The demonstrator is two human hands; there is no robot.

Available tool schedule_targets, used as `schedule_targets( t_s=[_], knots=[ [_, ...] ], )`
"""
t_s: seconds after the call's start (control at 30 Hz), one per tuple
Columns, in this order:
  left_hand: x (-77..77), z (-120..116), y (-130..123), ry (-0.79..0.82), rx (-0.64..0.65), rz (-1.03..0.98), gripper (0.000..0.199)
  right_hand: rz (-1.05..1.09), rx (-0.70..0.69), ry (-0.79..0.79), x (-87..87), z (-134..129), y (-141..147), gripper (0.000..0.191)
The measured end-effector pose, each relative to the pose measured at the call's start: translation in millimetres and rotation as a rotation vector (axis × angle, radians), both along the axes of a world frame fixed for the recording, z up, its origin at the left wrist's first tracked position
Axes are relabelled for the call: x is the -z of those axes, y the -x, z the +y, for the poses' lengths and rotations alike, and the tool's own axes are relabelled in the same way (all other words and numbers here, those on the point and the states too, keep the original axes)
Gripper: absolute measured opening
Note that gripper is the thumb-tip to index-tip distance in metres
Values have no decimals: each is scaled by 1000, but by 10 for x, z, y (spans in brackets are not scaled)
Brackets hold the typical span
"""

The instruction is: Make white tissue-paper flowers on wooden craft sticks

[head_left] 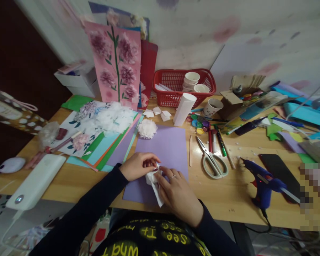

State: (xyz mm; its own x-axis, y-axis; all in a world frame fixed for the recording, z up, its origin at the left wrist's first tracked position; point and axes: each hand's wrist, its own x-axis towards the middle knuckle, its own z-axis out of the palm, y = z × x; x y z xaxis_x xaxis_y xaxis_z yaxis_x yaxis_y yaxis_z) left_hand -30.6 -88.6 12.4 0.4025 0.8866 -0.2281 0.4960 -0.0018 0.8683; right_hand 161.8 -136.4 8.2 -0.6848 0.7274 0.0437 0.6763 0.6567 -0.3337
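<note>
A folded piece of white tissue paper (pixel 156 192) is held between my two hands above a purple sheet of paper (pixel 173 142). My left hand (pixel 138 165) pinches its upper end, fingers curled inward. From the right, my right hand (pixel 177 188), with a ring on one finger, grips the paper's side with thumb and fingers. Part of the tissue is hidden by the fingers. Just beyond my hands, a fluffy white paper flower (pixel 147 128) rests at the purple sheet's upper left corner.
Scissors (pixel 213 161), a wooden stick (pixel 191 151) and a blue glue gun (pixel 264 183) lie to the right. A white paper roll (pixel 185 109) stands before a red basket (pixel 170 83). Coloured sheets (pixel 109 156) and a white power bank (pixel 37 181) are left. A pink flower picture (pixel 117 67) leans behind.
</note>
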Motion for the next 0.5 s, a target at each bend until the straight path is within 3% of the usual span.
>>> schedule_targets(
  t_s=[0.17, 0.33, 0.43, 0.5],
  knots=[
    [28, -29, -17, -71, -31, 0, 18, 69, -6, 13, -7, 25, -57, 38],
    [75, -53, -11, -150, -41, 17, 14, 272, -29, 75, -96, -2, -227, 35],
    [94, -67, -3, -144, -91, 28, 17, 258, -48, 55, -102, -78, -270, 51],
    [109, -71, 7, -124, -118, 25, 19, 226, -69, 34, -62, -131, -259, 42]
  ],
)
